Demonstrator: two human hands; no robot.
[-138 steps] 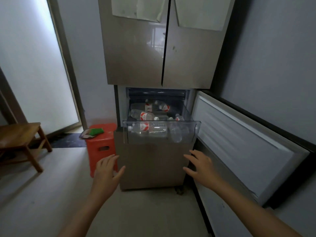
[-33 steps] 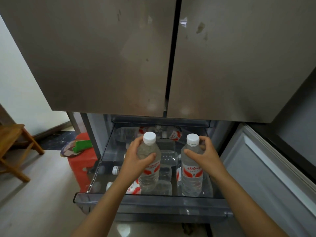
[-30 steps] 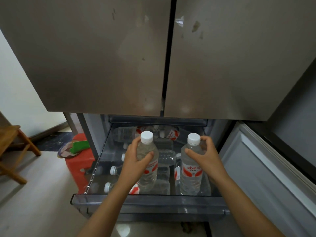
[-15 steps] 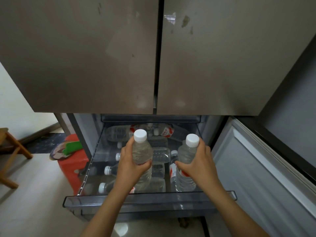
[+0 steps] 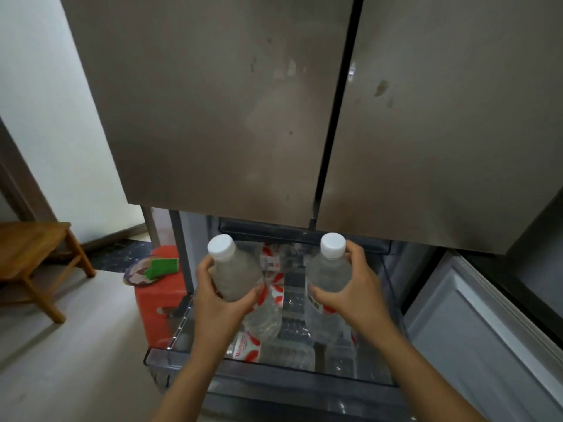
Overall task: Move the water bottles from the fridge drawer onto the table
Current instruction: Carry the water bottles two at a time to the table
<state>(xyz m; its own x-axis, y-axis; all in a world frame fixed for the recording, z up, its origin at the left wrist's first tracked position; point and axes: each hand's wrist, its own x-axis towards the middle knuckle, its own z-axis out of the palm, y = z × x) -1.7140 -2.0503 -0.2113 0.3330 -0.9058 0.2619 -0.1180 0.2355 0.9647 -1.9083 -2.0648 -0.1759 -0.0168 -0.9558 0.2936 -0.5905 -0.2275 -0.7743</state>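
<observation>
Left bottle [image 5: 234, 275]: held in the left hand [image 5: 217, 303], up above the fridge drawer [image 5: 274, 382], white cap on top, tipped a little to the left.
Right bottle [image 5: 327, 278]: held in the right hand [image 5: 355, 295], also lifted over the drawer, cap up, close to upright.
Long way of both: cap to bottom runs up and down, bottoms pointing into the drawer.
Fingers: wrapped tight round the middle of each bottle, thumbs toward the inside, nothing loose.
Gap between the two: apart, not touching each other.
Other bottles [image 5: 268, 351]: lying flat on the drawer floor, near the front edge and at the back, waiting.
Front edge of drawer: just under the wrists, clear of both held bottles as far as can be told.
Table: not in sight; only a wooden stool [image 5: 30, 254] at the left and a red stool [image 5: 161, 300] beside the fridge.
Next move, a guess: pull both bottles back toward the body, then turn away to find the table.
</observation>
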